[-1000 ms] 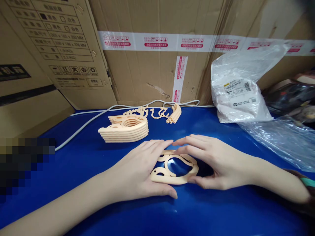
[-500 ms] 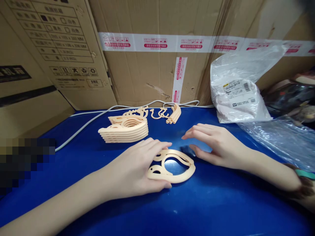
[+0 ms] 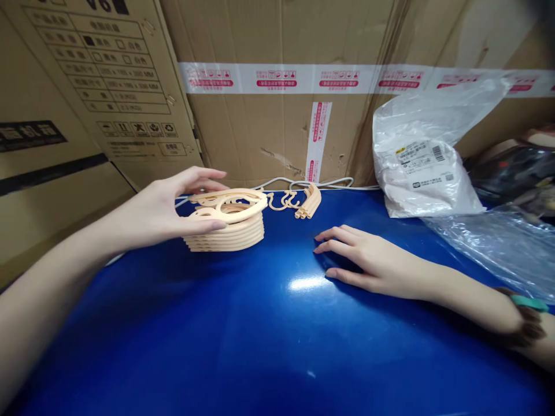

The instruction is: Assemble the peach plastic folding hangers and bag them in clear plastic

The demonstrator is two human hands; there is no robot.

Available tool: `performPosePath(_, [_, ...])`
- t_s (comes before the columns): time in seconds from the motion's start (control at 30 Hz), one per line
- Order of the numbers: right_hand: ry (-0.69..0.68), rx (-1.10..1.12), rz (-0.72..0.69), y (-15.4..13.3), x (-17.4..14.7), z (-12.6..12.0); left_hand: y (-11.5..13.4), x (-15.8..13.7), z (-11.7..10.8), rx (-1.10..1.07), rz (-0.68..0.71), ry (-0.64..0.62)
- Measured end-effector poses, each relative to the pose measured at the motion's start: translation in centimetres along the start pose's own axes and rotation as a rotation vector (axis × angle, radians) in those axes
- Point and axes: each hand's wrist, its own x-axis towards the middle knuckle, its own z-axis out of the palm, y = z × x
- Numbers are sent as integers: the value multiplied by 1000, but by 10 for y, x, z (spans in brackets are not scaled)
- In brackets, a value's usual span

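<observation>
My left hand (image 3: pixel 167 208) grips a beige plastic folding hanger (image 3: pixel 245 216), folded into a loop, with the thumb along the near side and the fingers over the far side. The hanger is at the top of a neat stack of similar folded hangers (image 3: pixel 228 242); whether it rests fully on the stack I cannot tell. My right hand (image 3: pixel 375 260) is over the blue table, palm down, fingers apart and holding nothing. Behind lie several loose beige hooks (image 3: pixel 284 201) and a small bundle of curved beige hanger arms (image 3: pixel 309 203).
A blue surface (image 3: pixel 277 346) spreads in front of me. Cardboard boxes (image 3: pixel 269 133) wall off the back and left. A white cable (image 3: pixel 333 184) runs along the rear edge. On the right are a white plastic parcel bag (image 3: pixel 427 173) and clear plastic film (image 3: pixel 498 248).
My left hand has carried the folded hanger from the middle of the table up and left to the top of the stack. My right hand has lowered slightly, staying open.
</observation>
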Motion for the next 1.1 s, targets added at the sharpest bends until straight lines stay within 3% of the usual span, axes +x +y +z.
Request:
performPosePath(0.23, [-26,15,11,1,0,0,-11,4,5,-10,-104,-62])
performPosePath(0.93, [-42,-6,13,1,0,1,-28,6,6,-44,-74,-92])
performPosePath(1.1, [-50,-7,16,1,0,0,-19,4,7,-48,-63,-82])
